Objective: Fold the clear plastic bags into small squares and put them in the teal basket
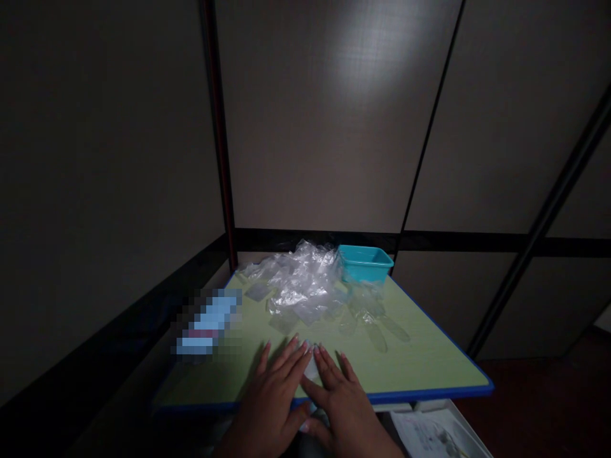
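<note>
My left hand point(279, 385) and my right hand point(337, 388) lie side by side at the near edge of the green table, fingers stretched forward and nearly meeting. Between and partly beneath them shows a small whitish, translucent plastic piece point(312, 367); its kind is mostly hidden by the fingers. Beyond the hands is a heap of clear, crinkled plastic point(305, 280), which looks like thin bags or disposable gloves. A clear plastic glove point(375, 315) with finger shapes lies spread to the right of the heap.
A turquoise plastic basket point(365, 257) stands at the table's back right. A blurred-out light-blue item point(210, 321) is at the left edge. The green table point(420, 362) has a blue rim. Below it on the right is an open drawer or tray with papers point(429, 432). Wall panels rise behind.
</note>
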`<state>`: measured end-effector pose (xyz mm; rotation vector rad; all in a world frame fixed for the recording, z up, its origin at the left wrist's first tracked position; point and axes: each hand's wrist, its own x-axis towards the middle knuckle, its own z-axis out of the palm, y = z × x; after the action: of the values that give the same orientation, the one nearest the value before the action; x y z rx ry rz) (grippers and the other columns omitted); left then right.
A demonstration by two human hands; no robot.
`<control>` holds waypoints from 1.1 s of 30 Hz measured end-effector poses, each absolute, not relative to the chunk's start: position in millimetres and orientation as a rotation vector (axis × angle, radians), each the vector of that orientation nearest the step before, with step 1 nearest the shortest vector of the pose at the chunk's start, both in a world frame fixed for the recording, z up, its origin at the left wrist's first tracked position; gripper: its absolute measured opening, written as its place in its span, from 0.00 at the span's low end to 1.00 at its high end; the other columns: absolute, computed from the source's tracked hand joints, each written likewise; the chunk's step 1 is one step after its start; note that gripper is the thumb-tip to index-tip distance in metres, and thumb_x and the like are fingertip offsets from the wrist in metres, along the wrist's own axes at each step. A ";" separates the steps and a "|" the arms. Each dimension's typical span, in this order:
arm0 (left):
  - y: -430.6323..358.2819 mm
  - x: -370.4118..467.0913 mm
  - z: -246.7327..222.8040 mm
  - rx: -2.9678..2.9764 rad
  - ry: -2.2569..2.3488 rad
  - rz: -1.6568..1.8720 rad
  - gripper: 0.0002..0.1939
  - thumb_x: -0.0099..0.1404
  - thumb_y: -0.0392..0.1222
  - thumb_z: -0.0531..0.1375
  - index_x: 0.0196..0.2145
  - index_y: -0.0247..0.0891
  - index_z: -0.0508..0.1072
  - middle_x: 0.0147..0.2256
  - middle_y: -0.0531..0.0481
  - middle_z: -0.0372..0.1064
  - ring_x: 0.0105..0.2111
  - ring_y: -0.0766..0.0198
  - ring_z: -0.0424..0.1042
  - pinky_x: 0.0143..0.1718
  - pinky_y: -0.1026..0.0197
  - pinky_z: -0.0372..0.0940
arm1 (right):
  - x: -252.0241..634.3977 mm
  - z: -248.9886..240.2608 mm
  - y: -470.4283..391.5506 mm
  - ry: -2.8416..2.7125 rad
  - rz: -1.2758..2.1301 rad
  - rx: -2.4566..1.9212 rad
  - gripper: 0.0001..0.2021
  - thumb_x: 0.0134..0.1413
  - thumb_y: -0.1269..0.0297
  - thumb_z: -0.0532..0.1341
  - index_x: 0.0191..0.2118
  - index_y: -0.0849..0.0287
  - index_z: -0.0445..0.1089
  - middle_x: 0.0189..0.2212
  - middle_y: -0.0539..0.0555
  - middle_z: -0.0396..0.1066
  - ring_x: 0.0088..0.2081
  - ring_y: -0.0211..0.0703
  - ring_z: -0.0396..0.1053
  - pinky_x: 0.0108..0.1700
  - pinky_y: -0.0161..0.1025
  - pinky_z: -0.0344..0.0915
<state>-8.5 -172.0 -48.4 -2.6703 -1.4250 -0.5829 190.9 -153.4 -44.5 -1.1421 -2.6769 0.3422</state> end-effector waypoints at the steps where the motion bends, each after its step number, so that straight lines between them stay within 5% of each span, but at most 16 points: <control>1: -169.3 -7.6 -44.4 -2.706 -1.429 -0.559 0.30 0.70 0.51 0.49 0.65 0.44 0.46 0.64 0.48 0.48 0.64 0.53 0.44 0.62 0.38 0.40 | 190.9 -44.6 -153.2 -2.673 0.344 -1.138 0.36 0.54 0.45 0.59 0.65 0.41 0.44 0.66 0.56 0.33 0.66 0.54 0.32 0.62 0.61 0.32; 14: -148.6 -8.7 -39.3 -2.832 -1.499 -0.485 0.28 0.69 0.40 0.51 0.64 0.52 0.49 0.62 0.53 0.51 0.64 0.57 0.45 0.61 0.40 0.44 | 191.0 -45.3 -151.8 -2.641 0.437 -1.157 0.34 0.50 0.39 0.58 0.61 0.44 0.57 0.66 0.62 0.33 0.65 0.55 0.29 0.61 0.62 0.31; 22: -142.0 -16.6 -53.0 -2.671 -1.637 -0.448 0.24 0.71 0.46 0.47 0.64 0.48 0.50 0.63 0.51 0.49 0.64 0.57 0.46 0.61 0.40 0.43 | 190.7 -44.9 -151.1 -2.653 0.451 -1.151 0.35 0.49 0.43 0.61 0.63 0.42 0.52 0.65 0.63 0.34 0.65 0.55 0.29 0.61 0.62 0.33; 29: -139.7 -17.9 -63.4 -2.549 -1.680 -0.488 0.24 0.70 0.39 0.45 0.63 0.43 0.52 0.62 0.48 0.51 0.64 0.58 0.46 0.60 0.43 0.46 | 192.4 -50.4 -150.4 -2.662 0.400 -1.152 0.41 0.48 0.49 0.65 0.65 0.40 0.44 0.66 0.60 0.32 0.65 0.55 0.28 0.62 0.62 0.32; 33: -139.9 -17.9 -63.1 -2.558 -1.683 -0.482 0.24 0.70 0.39 0.45 0.63 0.43 0.53 0.63 0.49 0.50 0.63 0.57 0.47 0.60 0.42 0.46 | 193.3 -48.3 -151.7 -2.641 0.392 -1.134 0.40 0.51 0.43 0.60 0.66 0.49 0.44 0.66 0.58 0.32 0.66 0.53 0.28 0.63 0.59 0.33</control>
<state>-17.9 -139.9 -63.1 -2.5576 -1.6831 -0.4817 193.3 -151.7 -48.3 -1.1342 -2.6409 0.3924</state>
